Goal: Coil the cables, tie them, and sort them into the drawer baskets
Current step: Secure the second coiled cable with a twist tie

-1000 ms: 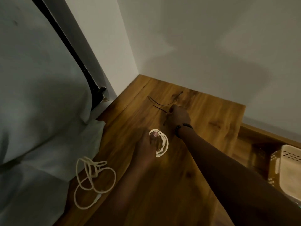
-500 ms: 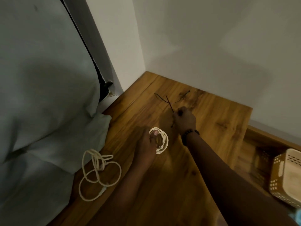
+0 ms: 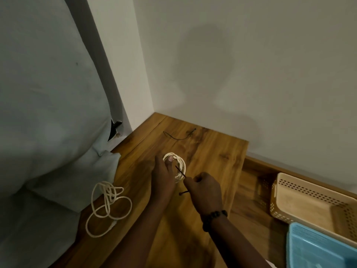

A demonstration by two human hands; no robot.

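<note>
Cream coiled cable (image 3: 178, 166) held above mid-tabletop (image 3: 216, 151), gripped by left hand (image 3: 164, 177), thumb through coil. Right hand (image 3: 205, 190) pinches black tie (image 3: 181, 173) against coil. Loose cream cable (image 3: 108, 206) at left edge; beige basket (image 3: 289, 209) in drawer, right.

Coiled cream cable (image 3: 178, 167), black tie (image 3: 180, 172) across

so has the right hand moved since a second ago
Yes. The right hand has come back from the thin black tie lying near the wall corner, toward the person, carrying a dark tie to the small coiled white cable.
</note>
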